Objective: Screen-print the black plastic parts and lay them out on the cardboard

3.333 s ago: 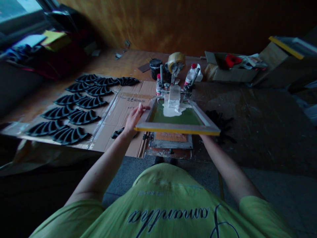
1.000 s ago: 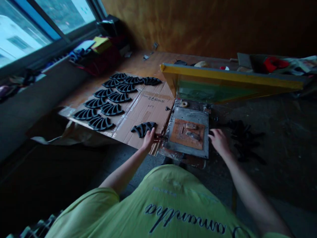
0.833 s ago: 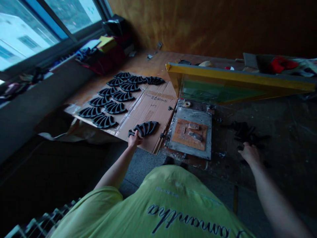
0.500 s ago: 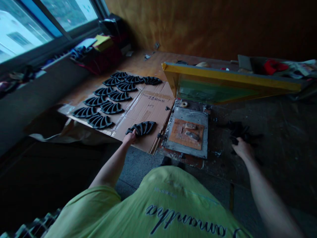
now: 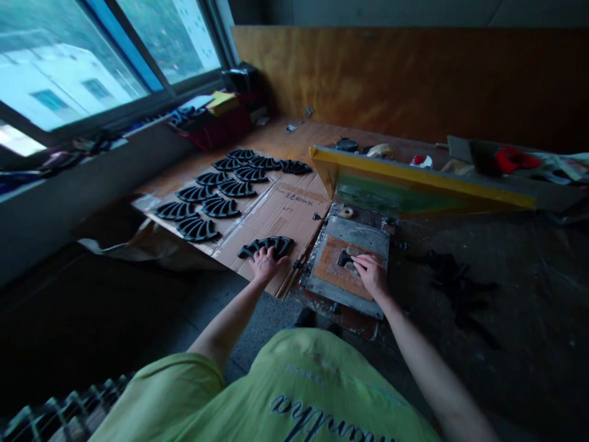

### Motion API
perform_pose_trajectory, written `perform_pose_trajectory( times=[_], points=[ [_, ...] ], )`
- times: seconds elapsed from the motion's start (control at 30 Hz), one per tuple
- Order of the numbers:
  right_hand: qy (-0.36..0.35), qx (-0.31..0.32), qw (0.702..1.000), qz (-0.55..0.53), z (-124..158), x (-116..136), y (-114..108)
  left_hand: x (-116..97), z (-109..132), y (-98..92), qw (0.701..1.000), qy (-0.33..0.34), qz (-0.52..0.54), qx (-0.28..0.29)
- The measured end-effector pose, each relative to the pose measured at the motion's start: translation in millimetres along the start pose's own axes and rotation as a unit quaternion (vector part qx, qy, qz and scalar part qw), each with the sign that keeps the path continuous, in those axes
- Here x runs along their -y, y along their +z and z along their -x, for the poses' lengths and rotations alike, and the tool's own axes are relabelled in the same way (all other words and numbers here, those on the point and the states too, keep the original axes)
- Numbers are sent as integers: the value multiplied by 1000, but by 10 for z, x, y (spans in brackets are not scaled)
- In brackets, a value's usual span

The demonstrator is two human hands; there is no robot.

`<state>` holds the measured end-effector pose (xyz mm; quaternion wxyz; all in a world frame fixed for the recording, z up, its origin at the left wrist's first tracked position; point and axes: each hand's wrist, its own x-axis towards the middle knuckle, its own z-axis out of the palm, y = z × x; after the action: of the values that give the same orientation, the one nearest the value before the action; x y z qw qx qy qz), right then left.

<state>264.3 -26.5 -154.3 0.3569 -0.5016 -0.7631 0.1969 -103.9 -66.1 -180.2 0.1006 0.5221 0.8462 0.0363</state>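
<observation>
My left hand (image 5: 265, 265) lies with its fingers spread against the near side of a small fan of black curved pieces (image 5: 280, 244) on the cardboard sheet (image 5: 258, 220). My right hand (image 5: 372, 276) pinches one short black piece (image 5: 343, 258) over the brown board (image 5: 327, 259) on the metal plate (image 5: 353, 228). That hand and piece partly cover the blocks on the board. A loose heap of similar black pieces (image 5: 453, 276) lies on the dark table to the right. What exactly the pieces are, I cannot make out.
Several finished-looking fans of black pieces (image 5: 221, 207) fill the cardboard's left half. Behind the plate a yellow-edged screen frame (image 5: 423, 178) stands tilted up. A tape roll (image 5: 346, 212) sits at the plate's far edge. A box with red cloth (image 5: 515, 159) is at the back right.
My right hand has come left from the heap to the board, carrying a black piece. My left hand has shifted slightly right along the fan, its fingers now spread. The view has tilted up.
</observation>
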Motion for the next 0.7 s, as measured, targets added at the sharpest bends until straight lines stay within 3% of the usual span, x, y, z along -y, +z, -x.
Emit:
perform_pose_trajectory(
  times=[0.23,0.33,0.43,0.57,0.7],
  points=[
    [-104,-30,987,118,18,-42,44,-38,-150,84,999,-48,9,-18],
    [-116,-35,986,112,52,-88,65,55,-234,79,1000,-15,11,-24],
    [-117,-48,985,113,103,-125,95,192,-442,57,997,66,16,-31],
    [-108,-59,982,143,162,-137,136,247,-1031,-36,978,202,32,-43],
    [-99,-79,973,190,177,-115,184,80,-1922,-234,951,305,45,-15]
  ],
)
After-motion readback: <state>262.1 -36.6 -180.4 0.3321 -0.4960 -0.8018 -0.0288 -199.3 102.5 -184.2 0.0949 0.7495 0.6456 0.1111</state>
